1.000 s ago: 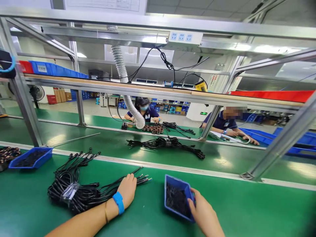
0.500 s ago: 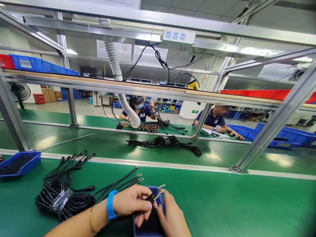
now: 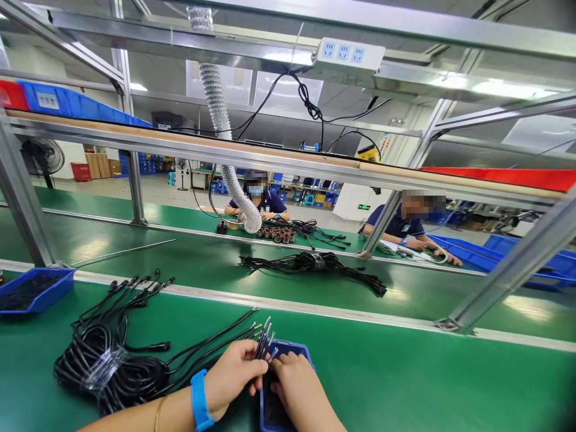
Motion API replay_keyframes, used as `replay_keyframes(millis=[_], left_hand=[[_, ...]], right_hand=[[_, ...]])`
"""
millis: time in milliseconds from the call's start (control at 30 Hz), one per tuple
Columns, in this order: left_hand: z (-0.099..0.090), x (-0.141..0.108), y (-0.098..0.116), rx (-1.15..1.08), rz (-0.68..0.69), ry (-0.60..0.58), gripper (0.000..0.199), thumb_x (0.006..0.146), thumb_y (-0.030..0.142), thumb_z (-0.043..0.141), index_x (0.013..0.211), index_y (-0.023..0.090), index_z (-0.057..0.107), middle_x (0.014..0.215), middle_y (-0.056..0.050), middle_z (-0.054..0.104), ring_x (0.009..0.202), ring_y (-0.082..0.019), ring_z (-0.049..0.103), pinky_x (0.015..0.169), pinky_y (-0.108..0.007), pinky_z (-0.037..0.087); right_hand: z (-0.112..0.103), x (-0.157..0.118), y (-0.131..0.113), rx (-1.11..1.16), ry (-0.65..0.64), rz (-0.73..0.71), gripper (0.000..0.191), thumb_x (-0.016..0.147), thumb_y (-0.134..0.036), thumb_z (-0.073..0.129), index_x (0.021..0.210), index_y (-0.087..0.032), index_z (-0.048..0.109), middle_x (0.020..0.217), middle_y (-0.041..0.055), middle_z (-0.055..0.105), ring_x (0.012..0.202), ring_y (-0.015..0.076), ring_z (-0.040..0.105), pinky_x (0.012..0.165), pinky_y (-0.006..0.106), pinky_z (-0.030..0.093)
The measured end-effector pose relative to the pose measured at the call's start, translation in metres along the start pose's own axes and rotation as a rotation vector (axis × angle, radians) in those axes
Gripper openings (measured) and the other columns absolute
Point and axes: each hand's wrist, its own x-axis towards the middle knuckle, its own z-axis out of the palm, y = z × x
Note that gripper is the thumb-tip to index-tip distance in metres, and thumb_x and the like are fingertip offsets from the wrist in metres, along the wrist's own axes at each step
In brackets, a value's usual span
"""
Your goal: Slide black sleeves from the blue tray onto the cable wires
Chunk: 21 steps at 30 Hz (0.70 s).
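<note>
Fingers of your left hand [image 3: 229, 377] are pinching several black cable ends [image 3: 262, 347], whose coloured wire tips are pointing upward beside the left wall of a small blue bin [image 3: 292, 346]. Your right hand [image 3: 300, 387] is reaching over that bin, its fingers bending close to the wire tips; whether they are gripping anything, I cannot tell. Dark pieces [image 3: 273, 409] are lying inside the bin. To your left, a wrapped cable bundle [image 3: 139, 379] is resting on the green bench [image 3: 427, 384], more loose ends stretching toward your left hand. Another blue bin [image 3: 54, 295] is sitting beyond it, at far left. Ahead, a second bundle [image 3: 292, 262] is lying crosswise, and two co-workers [image 3: 270, 204] are facing the far side.
</note>
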Motion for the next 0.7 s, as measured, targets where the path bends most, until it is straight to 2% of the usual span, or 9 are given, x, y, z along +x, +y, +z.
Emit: replay_keyframes(millis=[100,200,300,400,500,567,700], left_hand=[[0.0,0.003,-0.006,0.017,0.01,-0.023,0.038,0.066,0.047,0.067,0.079,0.013,0.057,0.055,0.005,0.048,0.048,-0.008,0.042,0.047,-0.022,0.035],[0.001,0.005,-0.013,0.005,0.012,-0.025,0.041,0.066,0.049,0.068,0.082,0.012,0.058,0.06,0.004,0.05,0.048,-0.008,0.042,0.049,-0.023,0.036],[0.001,0.005,-0.015,0.012,-0.015,-0.011,0.039,0.066,0.047,0.067,0.082,0.013,0.057,0.057,0.005,0.048,0.048,-0.008,0.04,0.047,-0.023,0.034],[0.003,0.005,-0.013,0.063,-0.058,0.038,0.034,0.067,0.044,0.066,0.081,0.015,0.056,0.052,0.008,0.041,0.046,-0.008,0.034,0.045,-0.022,0.027],[0.004,0.005,-0.01,0.065,-0.051,0.075,0.028,0.065,0.037,0.066,0.077,0.015,0.055,0.058,0.007,0.042,0.048,-0.006,0.03,0.045,-0.022,0.023],[0.005,0.005,-0.008,0.052,-0.036,0.065,0.025,0.064,0.035,0.065,0.076,0.015,0.054,0.061,0.006,0.045,0.051,-0.006,0.033,0.047,-0.021,0.026],[0.005,0.003,-0.008,0.048,-0.04,0.034,0.028,0.065,0.037,0.063,0.08,0.014,0.056,0.06,0.005,0.048,0.052,-0.008,0.041,0.049,-0.022,0.031]], right_hand=[[0.003,-0.004,0.009,0.024,0.005,0.021,0.018,0.083,-0.011,0.069,0.093,-0.023,0.078,0.095,0.0055,0.074,0.095,0.0284,0.066,0.084,0.038,0.048],[0.007,-0.012,0.021,0.065,0.024,0.014,0.026,0.091,-0.011,0.059,0.098,-0.028,0.077,0.096,0.0028,0.073,0.095,0.0228,0.066,0.083,0.031,0.048],[0.016,-0.018,0.032,0.182,0.117,-0.037,0.03,0.095,-0.013,0.053,0.107,-0.03,0.074,0.096,0.0017,0.072,0.092,0.0178,0.067,0.08,0.024,0.049],[0.023,-0.02,0.04,0.298,0.24,-0.084,0.023,0.097,-0.023,0.053,0.105,-0.03,0.073,0.093,0.0012,0.072,0.087,0.0174,0.068,0.077,0.023,0.051],[0.024,-0.021,0.041,0.41,0.344,-0.088,0.026,0.099,-0.028,0.047,0.105,-0.028,0.072,0.095,0.0034,0.071,0.087,0.0178,0.068,0.078,0.024,0.053],[0.021,-0.02,0.04,0.526,0.398,-0.086,0.027,0.098,-0.03,0.047,0.105,-0.026,0.073,0.096,0.005,0.072,0.088,0.0183,0.069,0.08,0.025,0.054],[0.01,-0.021,0.033,0.802,0.395,0.005,0.024,0.092,-0.041,0.059,0.089,-0.024,0.075,0.084,0.0033,0.074,0.072,0.0174,0.069,0.065,0.022,0.055]])
